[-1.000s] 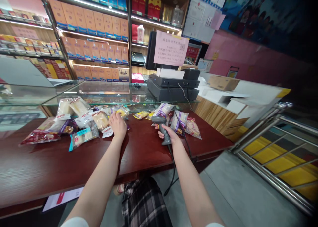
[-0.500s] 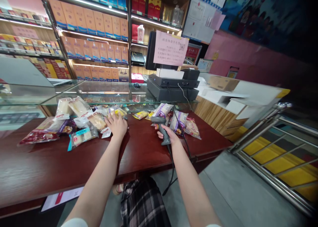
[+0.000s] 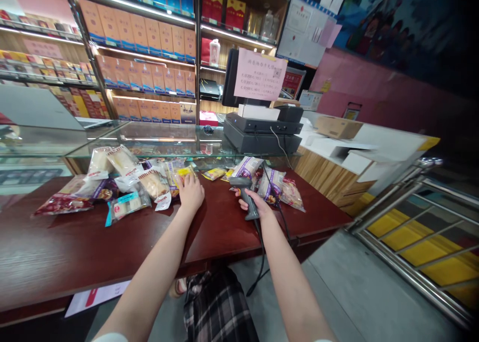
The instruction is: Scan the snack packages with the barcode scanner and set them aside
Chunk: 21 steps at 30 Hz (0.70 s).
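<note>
My right hand [image 3: 258, 205] is wrapped round the grip of a dark handheld scanner [image 3: 250, 202], whose cable hangs over the table's front edge. My left hand [image 3: 192, 192] has its curled fingers on a small yellow packet [image 3: 184, 172] at the right end of a pile of packaged food. In that pile are a white-wrapped bread pack [image 3: 153, 182], a blue-edged clear pack [image 3: 125, 207] and a red-and-clear bag [image 3: 65, 197]. Beside the scanner lie purple-and-white bags [image 3: 270, 182] and a clear reddish pack [image 3: 292, 195].
Behind the red-brown table [image 3: 149, 247] stands a glass counter [image 3: 157, 132]. A monitor with a pink sign [image 3: 260, 75] rises above a black cash drawer [image 3: 243, 141]. Another yellow packet [image 3: 214, 174] lies between my hands. A metal railing [image 3: 411, 232] is at the right.
My left hand has moved right, off the bread packs, and its fingers have closed on the yellow packet. My right hand keeps the scanner in nearly the same place. The view has shifted slightly.
</note>
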Tool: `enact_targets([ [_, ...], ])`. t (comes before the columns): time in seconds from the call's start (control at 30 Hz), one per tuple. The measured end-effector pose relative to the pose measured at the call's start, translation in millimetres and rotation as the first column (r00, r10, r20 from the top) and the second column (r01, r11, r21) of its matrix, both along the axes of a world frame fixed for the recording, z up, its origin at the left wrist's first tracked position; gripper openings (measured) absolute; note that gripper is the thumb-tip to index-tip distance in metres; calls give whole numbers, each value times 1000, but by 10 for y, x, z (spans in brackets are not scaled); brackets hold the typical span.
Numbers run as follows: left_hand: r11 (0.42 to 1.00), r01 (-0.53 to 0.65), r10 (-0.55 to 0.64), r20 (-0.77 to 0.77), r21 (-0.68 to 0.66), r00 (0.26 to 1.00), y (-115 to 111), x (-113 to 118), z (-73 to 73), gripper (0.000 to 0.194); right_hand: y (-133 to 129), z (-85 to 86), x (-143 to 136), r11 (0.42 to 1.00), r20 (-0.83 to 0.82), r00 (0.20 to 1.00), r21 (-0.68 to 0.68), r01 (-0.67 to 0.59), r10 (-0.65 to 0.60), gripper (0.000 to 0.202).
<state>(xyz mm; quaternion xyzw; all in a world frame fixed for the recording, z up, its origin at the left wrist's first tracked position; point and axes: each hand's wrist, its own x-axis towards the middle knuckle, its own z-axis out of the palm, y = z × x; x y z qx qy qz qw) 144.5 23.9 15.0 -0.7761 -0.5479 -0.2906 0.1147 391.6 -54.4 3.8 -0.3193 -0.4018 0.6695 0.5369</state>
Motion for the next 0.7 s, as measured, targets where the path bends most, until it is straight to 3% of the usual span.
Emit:
enact_targets([
  [0.17,999,-30,26,-92,-37,995,73,-8,-82,51,-7,-3,7,1000,24,999,-8,23,-23,29],
  [0.4,982,-187,187,-4,26,982,225,-127,-135,58,-67,53,-12,1000,24,999,1,24,-24,28],
  [0.7,987,-144,143,21,68,990,232,-136,-129,47,-57,46,-20,1000,26,999,9,27,-27,29],
])
